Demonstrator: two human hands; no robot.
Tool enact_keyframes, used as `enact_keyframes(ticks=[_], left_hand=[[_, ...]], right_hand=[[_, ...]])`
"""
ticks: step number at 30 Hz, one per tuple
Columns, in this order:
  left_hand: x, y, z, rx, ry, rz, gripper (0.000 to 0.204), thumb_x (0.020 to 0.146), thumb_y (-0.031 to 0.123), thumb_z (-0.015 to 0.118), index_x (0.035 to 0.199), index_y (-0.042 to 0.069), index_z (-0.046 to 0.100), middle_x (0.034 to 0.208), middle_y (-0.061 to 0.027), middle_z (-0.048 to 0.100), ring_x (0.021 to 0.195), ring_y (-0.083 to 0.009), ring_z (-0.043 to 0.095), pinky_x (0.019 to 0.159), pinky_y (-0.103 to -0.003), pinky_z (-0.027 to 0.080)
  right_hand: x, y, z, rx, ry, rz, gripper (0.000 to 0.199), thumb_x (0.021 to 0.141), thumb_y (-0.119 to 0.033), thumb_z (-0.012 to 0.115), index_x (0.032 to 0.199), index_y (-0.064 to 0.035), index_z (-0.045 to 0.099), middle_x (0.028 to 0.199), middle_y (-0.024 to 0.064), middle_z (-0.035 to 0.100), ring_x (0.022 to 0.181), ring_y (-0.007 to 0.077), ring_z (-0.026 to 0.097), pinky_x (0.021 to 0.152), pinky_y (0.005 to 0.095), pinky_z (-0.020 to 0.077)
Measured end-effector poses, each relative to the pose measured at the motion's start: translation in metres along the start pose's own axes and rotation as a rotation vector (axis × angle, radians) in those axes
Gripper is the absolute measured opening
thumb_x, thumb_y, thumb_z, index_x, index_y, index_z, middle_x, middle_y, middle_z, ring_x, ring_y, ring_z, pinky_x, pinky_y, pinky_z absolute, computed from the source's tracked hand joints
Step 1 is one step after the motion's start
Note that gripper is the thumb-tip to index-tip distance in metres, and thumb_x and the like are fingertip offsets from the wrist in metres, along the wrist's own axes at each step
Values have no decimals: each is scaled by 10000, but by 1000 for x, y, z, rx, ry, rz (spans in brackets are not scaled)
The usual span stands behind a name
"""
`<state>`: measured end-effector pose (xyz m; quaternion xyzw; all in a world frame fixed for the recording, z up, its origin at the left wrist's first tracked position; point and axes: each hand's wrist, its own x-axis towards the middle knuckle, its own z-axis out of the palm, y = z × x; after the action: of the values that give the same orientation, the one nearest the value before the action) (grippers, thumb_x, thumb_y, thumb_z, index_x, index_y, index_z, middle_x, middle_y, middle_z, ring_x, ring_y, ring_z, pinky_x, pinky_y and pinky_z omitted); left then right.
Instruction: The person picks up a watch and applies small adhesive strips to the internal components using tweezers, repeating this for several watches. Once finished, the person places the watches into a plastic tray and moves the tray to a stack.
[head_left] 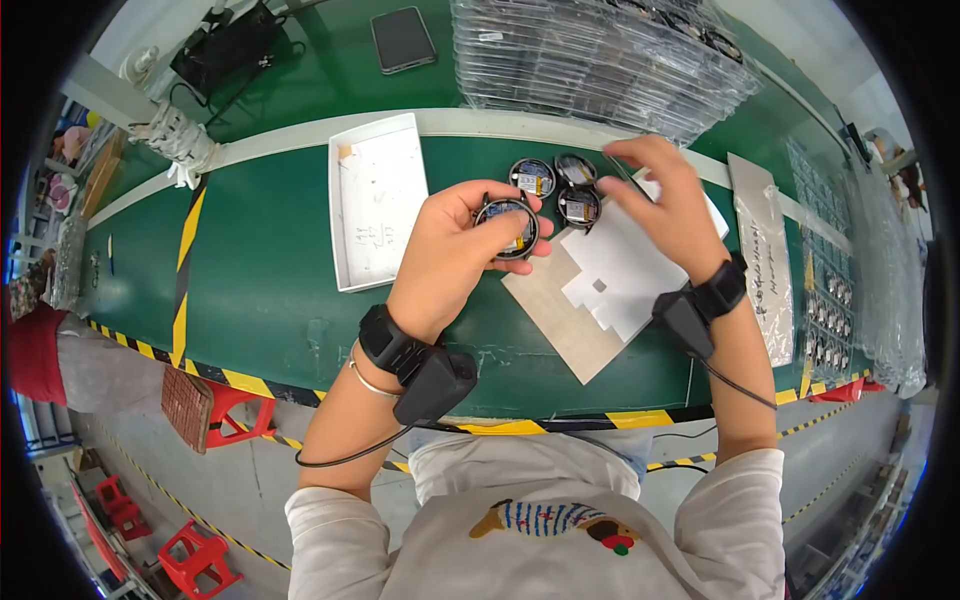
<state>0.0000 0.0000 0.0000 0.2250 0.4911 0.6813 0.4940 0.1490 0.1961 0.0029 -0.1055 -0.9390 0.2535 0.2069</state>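
My left hand (450, 245) is closed around a round watch case (507, 228), its inner parts facing up and the thumb lying over them. Just beyond it, three more open watch cases stand close together: one on the left (532, 178), one at the back (575, 169) and one in front (578, 207). To the right of these, my right hand (665, 200) is raised above the table with thumb and forefinger bent. Between them runs a thin, slender tool (624, 172), which looks like tweezers; its kind is hard to make out.
An open white box (378, 200) lies left of my left hand. White paper (625, 270) rests on a grey-beige board (565, 320) under my right hand. Stacked clear plastic trays (600, 75) rise at the back, near a phone (403, 40). A wrapped flat panel (765, 260) lies right.
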Motion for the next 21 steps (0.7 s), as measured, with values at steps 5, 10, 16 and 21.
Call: enact_keyframes(ticks=[5, 10, 16, 21], left_hand=[[-7, -4, 9, 160, -79, -62, 145, 857, 42, 548, 987, -15, 574, 908, -123, 653, 740, -167, 671, 569, -233, 540], [-11, -19, 26, 187, -110, -155, 146, 852, 18, 528, 991, -6, 564, 889, -119, 652, 751, -180, 669, 561, -236, 533], [-9, -32, 31, 70, -109, -163, 193, 840, -9, 523, 1031, 1, 551, 881, -120, 650, 763, -196, 671, 579, -246, 543], [-10, -31, 33, 73, -95, -177, 197, 827, -33, 516, 1014, 2, 567, 885, -120, 649, 768, -196, 671, 592, -253, 550]], right_hand=[[-33, 16, -5, -321, 105, 176, 260, 758, -105, 650, 999, -12, 621, 898, 152, 597, 818, 282, 585, 718, 365, 471], [-40, 17, 0, -429, 66, 241, 184, 766, -65, 624, 925, 22, 595, 867, 129, 582, 720, 251, 597, 654, 345, 478], [-55, -4, -9, 280, 268, 401, 130, 813, -17, 582, 931, 24, 548, 880, 82, 574, 716, 176, 629, 604, 293, 511], [-76, -13, 5, 993, 192, 524, 136, 835, 27, 543, 969, 9, 528, 908, 53, 553, 763, 150, 632, 649, 263, 547]])
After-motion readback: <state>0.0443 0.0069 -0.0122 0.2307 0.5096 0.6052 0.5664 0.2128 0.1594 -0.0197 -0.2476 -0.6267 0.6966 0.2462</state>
